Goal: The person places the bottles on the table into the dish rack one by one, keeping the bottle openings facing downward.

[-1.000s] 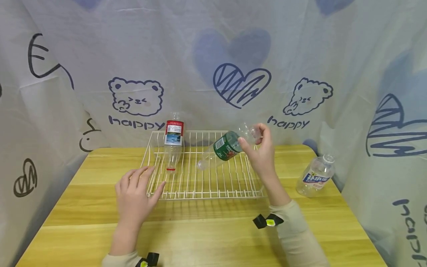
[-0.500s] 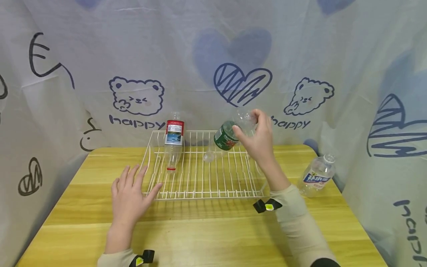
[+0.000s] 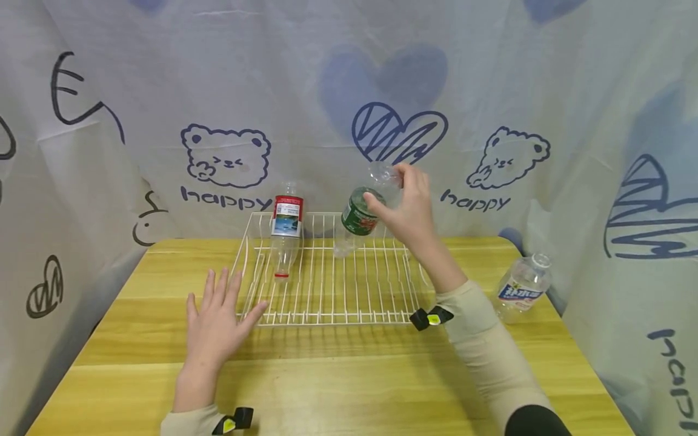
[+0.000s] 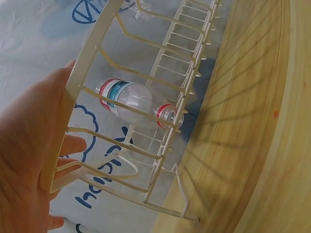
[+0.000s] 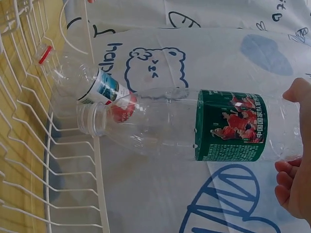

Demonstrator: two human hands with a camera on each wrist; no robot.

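Observation:
My right hand (image 3: 406,209) holds a clear plastic bottle with a green label (image 3: 360,213) by its base end, thumb on one side and fingers on the other. It slants neck down over the back of the white wire rack (image 4: 73,88), and the right wrist view shows its neck (image 5: 92,120) uncapped. A clear bottle with a red and blue label (image 3: 287,218) leans neck down in the rack's left part. My left hand (image 3: 214,330) is at the rack's left front corner, fingers spread and straight; in the left wrist view some fingers show behind the rack's rail.
Another clear bottle with a blue and white label (image 3: 520,290) stands to the right of the rack on the wooden table (image 3: 327,387). A printed cloth (image 3: 311,79) hangs behind the table and along its sides.
My right hand has lifted the green-label bottle up and to the left, turning it more upright with its neck down. The left hand has spread its fingers and shifted slightly left.

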